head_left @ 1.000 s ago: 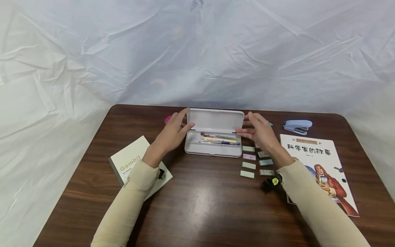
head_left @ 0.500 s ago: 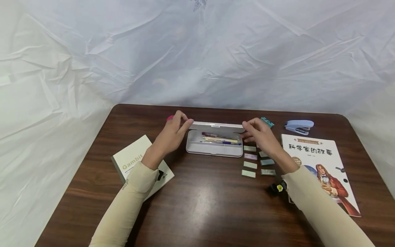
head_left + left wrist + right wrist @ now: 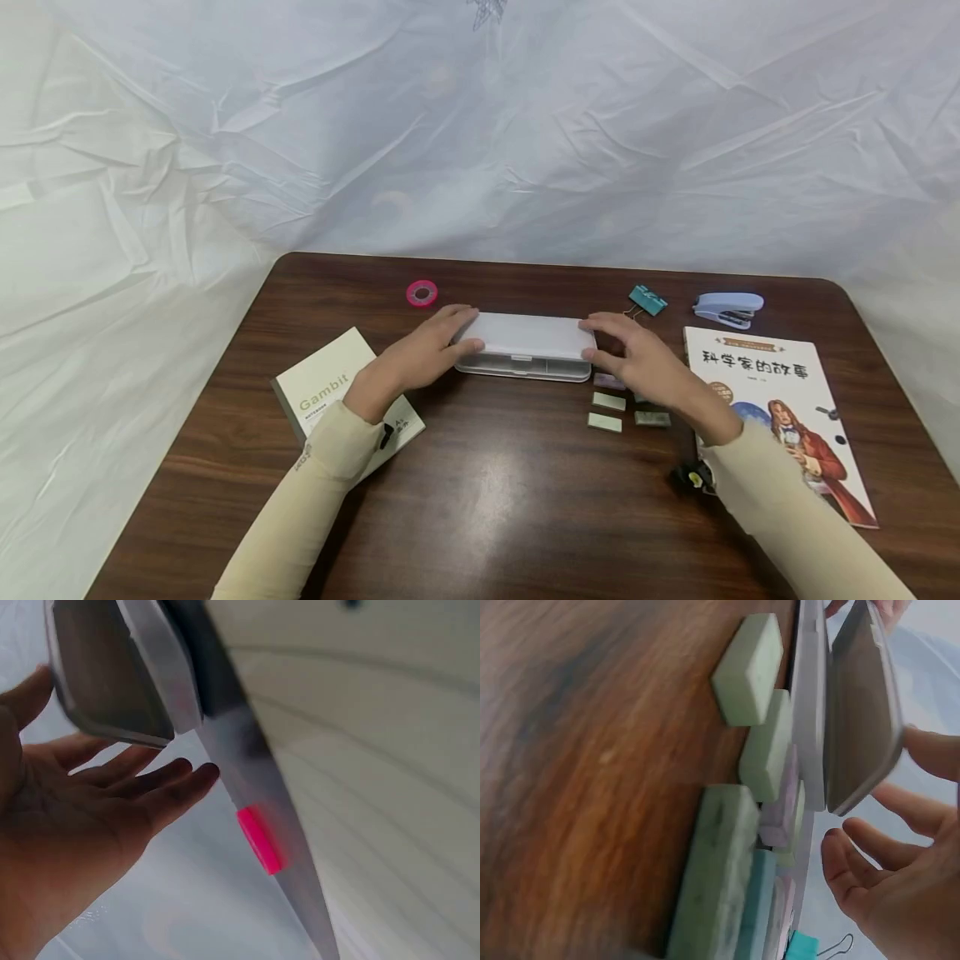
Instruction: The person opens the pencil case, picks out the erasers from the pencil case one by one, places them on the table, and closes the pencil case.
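A white pencil case (image 3: 528, 335) lies at the table's middle, its lid tilted down over the tray with a gap along the front. My left hand (image 3: 416, 354) touches the lid's left end, thumb near the front edge. At the opposite end, my right hand (image 3: 648, 358) rests with thumb and fingertips on the lid's corner. The left wrist view shows the lid (image 3: 109, 675) with the left fingers stretched beneath its end. In the right wrist view the right thumb meets the edge of the lid (image 3: 862, 712), other fingers loosely bent. The pens inside are hidden.
Several pastel eraser-like blocks (image 3: 609, 402) lie right of the case. Behind stand a pink ring-shaped roll (image 3: 422, 292), a teal binder clip (image 3: 648, 300) and a light blue stapler (image 3: 727, 308). A notebook (image 3: 322, 387) lies left, an illustrated book (image 3: 780, 392) right.
The lid has swung from upright down toward the front, covering the pens. Both hands have come forward and down with it, uncovering the pink roll and the binder clip.
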Action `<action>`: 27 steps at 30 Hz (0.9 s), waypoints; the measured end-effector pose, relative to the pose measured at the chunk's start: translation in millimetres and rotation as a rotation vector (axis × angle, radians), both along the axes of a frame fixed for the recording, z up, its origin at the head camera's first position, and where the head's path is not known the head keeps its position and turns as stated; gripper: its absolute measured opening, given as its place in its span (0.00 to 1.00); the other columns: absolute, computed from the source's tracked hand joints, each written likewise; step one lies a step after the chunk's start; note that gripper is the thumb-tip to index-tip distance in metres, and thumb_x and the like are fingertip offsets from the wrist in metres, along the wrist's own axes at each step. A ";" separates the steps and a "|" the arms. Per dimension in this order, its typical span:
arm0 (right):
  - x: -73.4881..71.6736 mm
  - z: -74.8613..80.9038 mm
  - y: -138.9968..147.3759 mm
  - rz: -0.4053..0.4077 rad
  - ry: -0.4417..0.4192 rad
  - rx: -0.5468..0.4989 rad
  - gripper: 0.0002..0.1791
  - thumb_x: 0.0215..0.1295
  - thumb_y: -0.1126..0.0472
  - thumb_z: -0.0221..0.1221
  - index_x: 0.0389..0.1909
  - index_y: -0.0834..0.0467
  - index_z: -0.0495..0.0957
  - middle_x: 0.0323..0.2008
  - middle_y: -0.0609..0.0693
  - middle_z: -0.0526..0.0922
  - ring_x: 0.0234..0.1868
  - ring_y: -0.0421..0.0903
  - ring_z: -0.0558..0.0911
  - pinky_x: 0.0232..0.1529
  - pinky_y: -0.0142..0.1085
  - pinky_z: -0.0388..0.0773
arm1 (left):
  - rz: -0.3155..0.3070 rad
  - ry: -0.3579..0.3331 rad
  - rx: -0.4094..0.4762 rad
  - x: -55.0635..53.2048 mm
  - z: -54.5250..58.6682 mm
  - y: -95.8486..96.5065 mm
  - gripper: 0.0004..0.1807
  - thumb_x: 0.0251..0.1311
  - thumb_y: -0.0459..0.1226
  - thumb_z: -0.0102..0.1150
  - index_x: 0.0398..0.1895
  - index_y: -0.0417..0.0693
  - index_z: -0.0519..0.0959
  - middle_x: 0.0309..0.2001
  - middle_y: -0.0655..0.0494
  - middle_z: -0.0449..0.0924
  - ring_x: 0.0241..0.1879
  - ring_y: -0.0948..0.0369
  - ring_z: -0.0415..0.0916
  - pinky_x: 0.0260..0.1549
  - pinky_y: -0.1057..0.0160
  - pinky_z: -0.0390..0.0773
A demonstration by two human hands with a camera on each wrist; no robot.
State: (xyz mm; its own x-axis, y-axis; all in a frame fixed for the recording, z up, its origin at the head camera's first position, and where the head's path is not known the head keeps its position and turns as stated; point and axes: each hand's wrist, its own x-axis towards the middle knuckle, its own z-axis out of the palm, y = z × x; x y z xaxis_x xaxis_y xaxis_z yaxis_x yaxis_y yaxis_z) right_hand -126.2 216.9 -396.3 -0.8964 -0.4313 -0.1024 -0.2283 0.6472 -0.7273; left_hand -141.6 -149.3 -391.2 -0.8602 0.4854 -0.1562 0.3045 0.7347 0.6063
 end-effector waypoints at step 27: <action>5.9 -10.5 -11.3 0.059 0.128 0.182 0.39 0.82 0.55 0.71 0.85 0.65 0.71 0.88 0.71 0.65 0.87 0.76 0.66 0.80 0.74 0.71 | -0.020 0.080 -0.148 -11.8 -35.1 -0.1 0.51 0.80 0.58 0.69 0.93 0.44 0.59 0.91 0.43 0.60 0.85 0.45 0.72 0.82 0.43 0.76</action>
